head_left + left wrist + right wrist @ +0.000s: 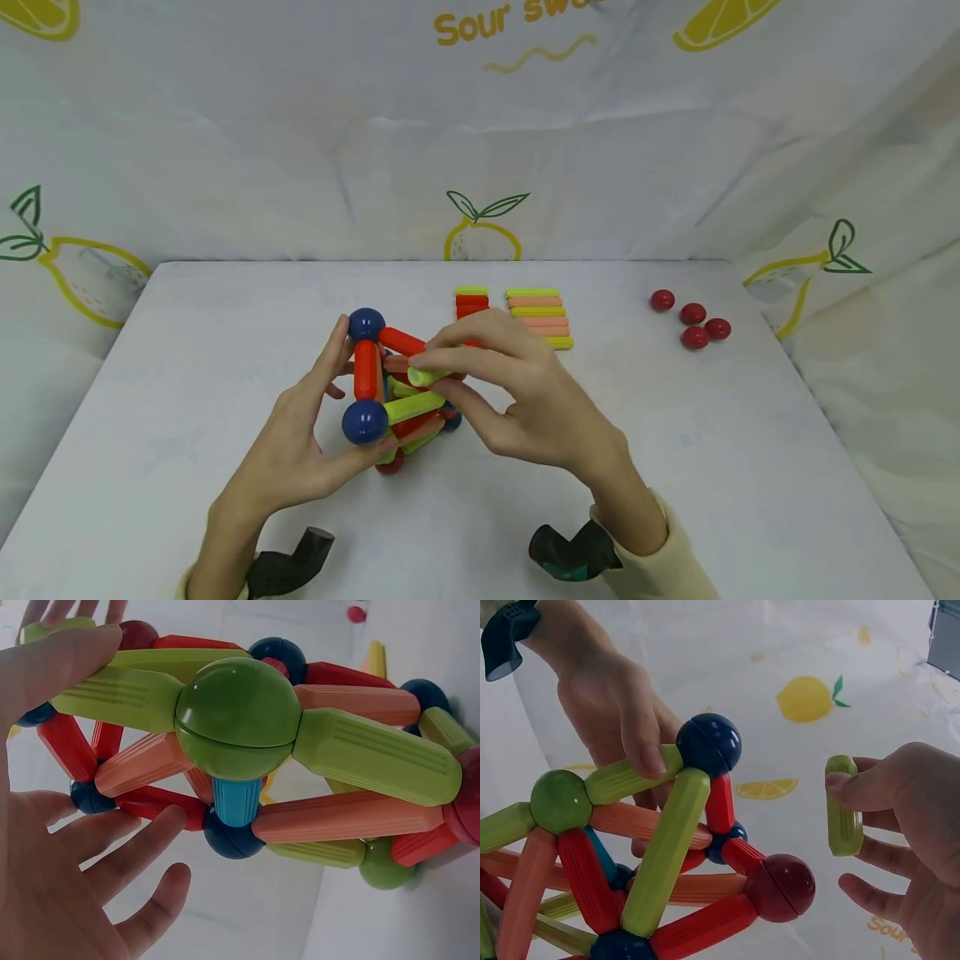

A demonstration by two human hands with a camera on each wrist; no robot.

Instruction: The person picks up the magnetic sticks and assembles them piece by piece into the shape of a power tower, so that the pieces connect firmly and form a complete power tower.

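A structure of magnetic rods and balls (365, 369) stands at the centre-left of the table, with blue, red and green balls joined by coloured rods. My left hand (288, 454) holds it at the upper left. In the left wrist view, the thumb presses a yellow-green rod (124, 699) while fingers lie behind the frame. My right hand (532, 392) pinches a short yellow-green magnetic rod (844, 814) between thumb and fingers. The right wrist view shows that rod apart from the structure, to the right of a dark red ball (780, 889).
Behind my right hand lie a row of short rods (472, 301) and a row of longer yellow and orange rods (537, 311). Several loose red balls (693, 313) sit at the right of the white table (750, 450). A lemon-printed curtain (300, 150) hangs behind.
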